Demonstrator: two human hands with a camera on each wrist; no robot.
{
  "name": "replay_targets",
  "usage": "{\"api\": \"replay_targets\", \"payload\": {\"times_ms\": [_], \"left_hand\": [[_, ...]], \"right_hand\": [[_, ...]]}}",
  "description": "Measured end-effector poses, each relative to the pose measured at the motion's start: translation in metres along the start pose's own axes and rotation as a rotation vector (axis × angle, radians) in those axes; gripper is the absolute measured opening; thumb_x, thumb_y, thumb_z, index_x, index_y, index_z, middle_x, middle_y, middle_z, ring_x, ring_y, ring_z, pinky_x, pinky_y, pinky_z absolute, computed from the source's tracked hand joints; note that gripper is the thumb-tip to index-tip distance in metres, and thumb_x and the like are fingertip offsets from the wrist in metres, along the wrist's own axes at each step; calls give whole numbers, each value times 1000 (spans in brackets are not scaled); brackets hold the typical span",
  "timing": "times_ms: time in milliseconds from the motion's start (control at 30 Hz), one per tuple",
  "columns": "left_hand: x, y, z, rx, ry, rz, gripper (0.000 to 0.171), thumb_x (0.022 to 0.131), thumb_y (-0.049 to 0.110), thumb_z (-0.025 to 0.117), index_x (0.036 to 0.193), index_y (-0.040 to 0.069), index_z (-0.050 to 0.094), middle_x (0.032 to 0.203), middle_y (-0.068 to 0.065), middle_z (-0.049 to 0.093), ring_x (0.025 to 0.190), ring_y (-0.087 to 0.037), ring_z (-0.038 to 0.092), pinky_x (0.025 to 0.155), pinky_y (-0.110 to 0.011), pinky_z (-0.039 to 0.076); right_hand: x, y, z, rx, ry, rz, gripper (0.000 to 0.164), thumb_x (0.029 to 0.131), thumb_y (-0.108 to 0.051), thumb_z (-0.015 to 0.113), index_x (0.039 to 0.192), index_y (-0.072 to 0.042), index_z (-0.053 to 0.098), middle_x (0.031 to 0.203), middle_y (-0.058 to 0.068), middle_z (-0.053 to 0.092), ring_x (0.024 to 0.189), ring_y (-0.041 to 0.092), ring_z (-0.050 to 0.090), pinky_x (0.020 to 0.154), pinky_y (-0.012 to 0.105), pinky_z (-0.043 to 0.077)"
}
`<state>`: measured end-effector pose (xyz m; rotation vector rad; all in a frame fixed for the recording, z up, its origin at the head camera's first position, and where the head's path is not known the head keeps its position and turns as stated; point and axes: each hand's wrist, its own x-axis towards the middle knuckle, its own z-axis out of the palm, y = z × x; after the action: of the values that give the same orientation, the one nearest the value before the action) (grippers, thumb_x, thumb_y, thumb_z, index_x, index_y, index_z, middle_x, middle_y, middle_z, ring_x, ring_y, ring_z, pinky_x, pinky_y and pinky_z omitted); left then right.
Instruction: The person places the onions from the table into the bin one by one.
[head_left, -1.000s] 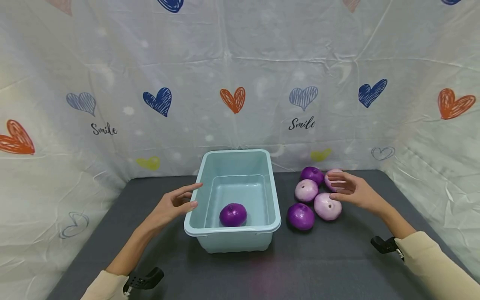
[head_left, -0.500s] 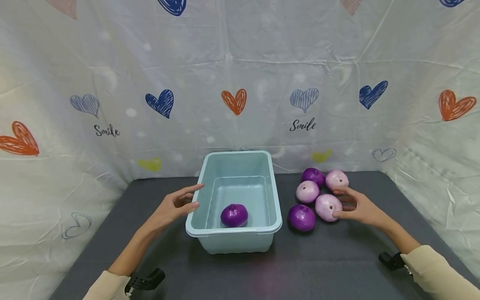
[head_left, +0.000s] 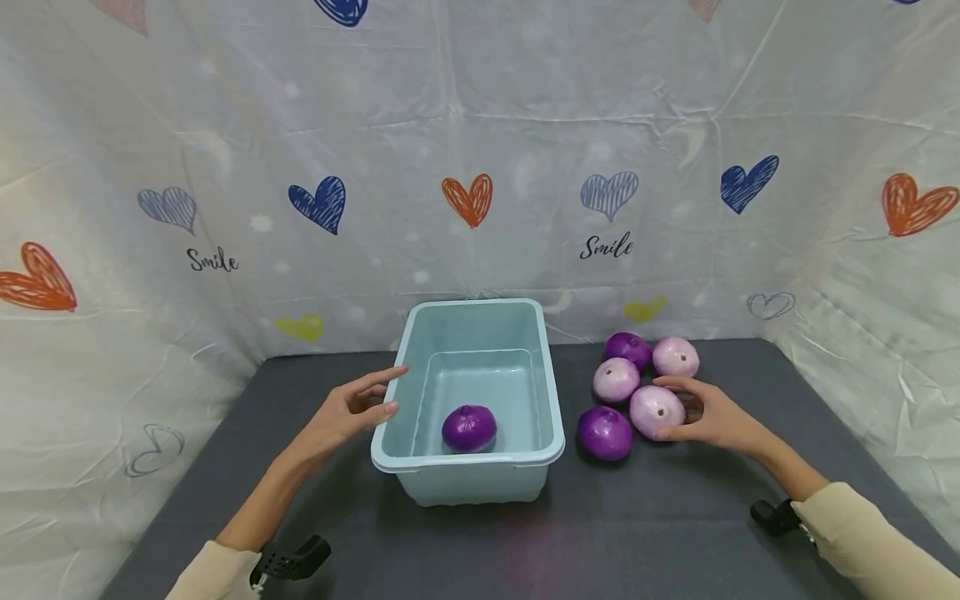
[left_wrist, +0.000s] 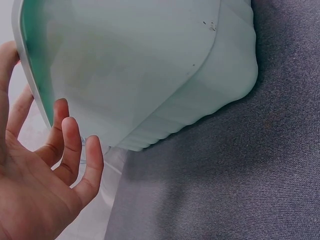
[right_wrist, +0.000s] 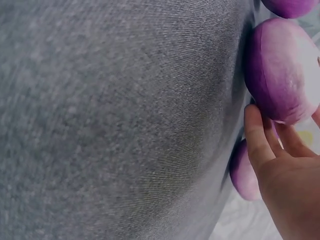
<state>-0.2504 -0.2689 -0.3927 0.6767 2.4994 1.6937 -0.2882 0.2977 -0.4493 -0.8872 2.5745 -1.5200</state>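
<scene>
A pale blue plastic bin stands mid-table with one dark purple onion inside. My left hand is at the bin's left rim, thumb and index fingertips at the edge, other fingers loosely bent; the left wrist view shows these fingers beside the bin wall. To the right of the bin, my right hand holds a pale pink-purple onion from its right side, thumb in front and index finger over the back. In the right wrist view, fingers touch that onion.
Around the held onion lie a dark purple onion in front, a pale one to the left, another dark one behind and a pale one at the back. A heart-printed cloth hangs behind the dark grey table.
My right hand has come down from above the back pale onion to the front pale onion and closed round it. The left hand stays at the bin's rim.
</scene>
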Motion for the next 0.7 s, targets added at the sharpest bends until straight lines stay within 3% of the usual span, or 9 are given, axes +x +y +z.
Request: {"api": "replay_targets", "payload": {"times_ms": [167,400,700], "left_hand": [[0,-1,0,6,3,5,53,102,14,63,153,14,49,122,-20,61,101,-28,63,82,-42,53],[1,-1,0,12,-3,12,53,102,14,63,153,15,49,122,-19,61,100,-26,62,80,-40,51],[1,0,-1,13,2,22,52,101,12,64,152,11,50,124,-20,60,99,-24,63,80,-39,52]], "right_hand": [[1,-3,-1,-46,0,-50,59,83,-1,84,134,8,56,128,25,59,106,25,63,77,30,54],[-1,-9,-1,-77,18,-34,57,83,-4,85,133,6,58,128,23,60,111,39,59,78,32,54],[-4,-9,-5,-98,64,-15,59,81,-7,87,132,4,60,127,21,60,104,29,64,77,31,55]]}}
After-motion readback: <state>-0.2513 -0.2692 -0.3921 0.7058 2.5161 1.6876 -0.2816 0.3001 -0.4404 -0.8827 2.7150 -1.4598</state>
